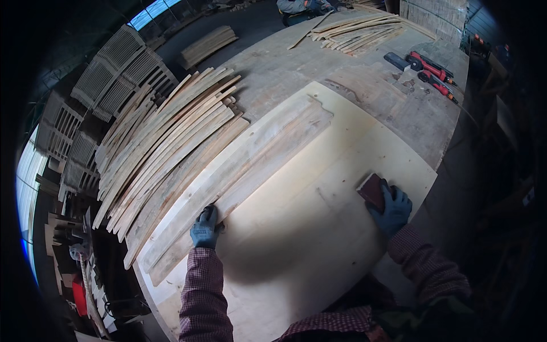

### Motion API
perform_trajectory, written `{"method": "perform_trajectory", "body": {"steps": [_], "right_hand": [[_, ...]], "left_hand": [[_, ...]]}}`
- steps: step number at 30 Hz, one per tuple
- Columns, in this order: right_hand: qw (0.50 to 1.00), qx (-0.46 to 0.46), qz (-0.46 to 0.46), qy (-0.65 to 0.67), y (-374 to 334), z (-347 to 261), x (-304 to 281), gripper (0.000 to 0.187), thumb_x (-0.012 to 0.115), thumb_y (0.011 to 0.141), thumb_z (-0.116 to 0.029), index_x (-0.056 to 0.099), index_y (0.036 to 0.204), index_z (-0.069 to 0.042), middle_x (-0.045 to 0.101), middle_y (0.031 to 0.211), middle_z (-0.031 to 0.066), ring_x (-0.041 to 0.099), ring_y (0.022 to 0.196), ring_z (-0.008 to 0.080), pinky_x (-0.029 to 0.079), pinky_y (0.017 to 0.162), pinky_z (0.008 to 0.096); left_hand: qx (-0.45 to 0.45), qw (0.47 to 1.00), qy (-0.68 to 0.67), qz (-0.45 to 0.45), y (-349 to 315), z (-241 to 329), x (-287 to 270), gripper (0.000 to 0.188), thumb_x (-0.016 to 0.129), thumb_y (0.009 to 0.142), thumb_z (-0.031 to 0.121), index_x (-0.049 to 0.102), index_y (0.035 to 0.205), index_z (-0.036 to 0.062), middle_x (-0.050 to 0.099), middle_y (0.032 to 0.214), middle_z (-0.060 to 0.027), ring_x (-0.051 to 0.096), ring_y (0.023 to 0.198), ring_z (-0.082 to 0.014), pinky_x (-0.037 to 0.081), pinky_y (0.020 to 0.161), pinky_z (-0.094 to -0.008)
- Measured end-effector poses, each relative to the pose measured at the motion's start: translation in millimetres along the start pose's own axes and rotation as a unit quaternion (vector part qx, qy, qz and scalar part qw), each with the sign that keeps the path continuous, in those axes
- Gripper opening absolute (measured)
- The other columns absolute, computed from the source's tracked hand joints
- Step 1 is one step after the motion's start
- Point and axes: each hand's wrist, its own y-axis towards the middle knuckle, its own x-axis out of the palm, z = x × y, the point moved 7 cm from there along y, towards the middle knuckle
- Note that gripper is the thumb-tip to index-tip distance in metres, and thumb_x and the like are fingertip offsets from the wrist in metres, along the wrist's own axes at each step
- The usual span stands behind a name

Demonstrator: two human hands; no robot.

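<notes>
My right hand [393, 212], in a blue-grey glove, is closed around a dark red sanding block [371, 190]. The block rests on a large pale wooden panel [319, 228], close to its right edge. Long, weathered wooden planks [268, 151] lie lengthwise along the left part of that panel. At one plank's edge is my left hand [205, 227], gloved too, its fingers curled onto the wood; its fingertips are partly hidden. My shadow falls across the middle of the panel.
Left of the panel lies a pile of long, narrow planks [171, 142]. More strips [359, 28] lie at the table's far end. Red-and-black power tools [430, 68] sit at the far right. Slatted wooden frames [117, 68] stand stacked at left. Another person [299, 7] is partly visible at the back.
</notes>
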Motion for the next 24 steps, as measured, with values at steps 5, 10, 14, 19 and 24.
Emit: {"method": "perform_trajectory", "body": {"steps": [5, 10, 14, 19, 24], "right_hand": [[1.0, 0.005, -0.015, 0.015, 1, 0, -2, 0.078, 0.073, 0.079, -0.056, 0.052, 0.143, -0.015, 0.053, 0.128, 0.0213, 0.053, 0.115, 0.0383, 0.039, 0.098, 0.0533], [1.0, 0.01, -0.02, 0.008, 0, -1, -1, 0.08, 0.073, 0.079, -0.056, 0.051, 0.145, -0.015, 0.053, 0.128, 0.0209, 0.053, 0.115, 0.0377, 0.039, 0.098, 0.0529], [1.0, 0.001, -0.003, 0.006, 0, -1, -1, 0.08, 0.073, 0.079, -0.056, 0.051, 0.145, -0.016, 0.054, 0.127, 0.0204, 0.053, 0.114, 0.0374, 0.039, 0.098, 0.0527], [1.0, 0.003, 0.001, 0.002, 1, 1, -5, 0.079, 0.073, 0.078, -0.057, 0.052, 0.143, -0.016, 0.054, 0.126, 0.0199, 0.054, 0.111, 0.037, 0.04, 0.096, 0.0521], [1.0, -0.011, 0.012, 0.01, 2, -5, -2, 0.08, 0.073, 0.077, -0.057, 0.053, 0.143, -0.016, 0.054, 0.126, 0.0195, 0.054, 0.11, 0.0363, 0.04, 0.094, 0.0516]], "left_hand": [[0.018, 0.997, 0.04, 0.061, -5, 4, -16, 0.075, 0.077, 0.074, 0.052, 0.057, 0.139, 0.0215, 0.057, 0.137, -0.0106, 0.055, 0.118, -0.0346, 0.047, 0.097, -0.0487], [0.025, 0.978, 0.052, 0.2, -23, -17, -28, 0.077, 0.08, 0.063, 0.065, 0.067, 0.125, 0.0221, 0.061, 0.124, -0.0122, 0.055, 0.108, -0.0338, 0.045, 0.09, -0.0488], [-0.014, 0.965, 0.02, 0.26, -23, -19, -50, 0.113, 0.084, 0.052, 0.071, 0.047, 0.147, 0.0194, 0.047, 0.145, -0.0219, 0.043, 0.132, -0.0415, 0.036, 0.108, -0.0555], [-0.124, 0.988, 0.053, -0.073, 7, -26, -45, 0.14, 0.079, 0.057, 0.075, 0.01, 0.16, 0.0121, 0.019, 0.161, -0.0266, 0.015, 0.149, -0.0449, 0.007, 0.12, -0.0581], [-0.146, 0.979, -0.117, -0.076, 39, -93, -22, 0.126, 0.073, 0.064, 0.077, 0.022, 0.157, 0.0096, 0.043, 0.151, -0.0215, 0.037, 0.142, -0.0375, 0.013, 0.121, -0.0547]]}}
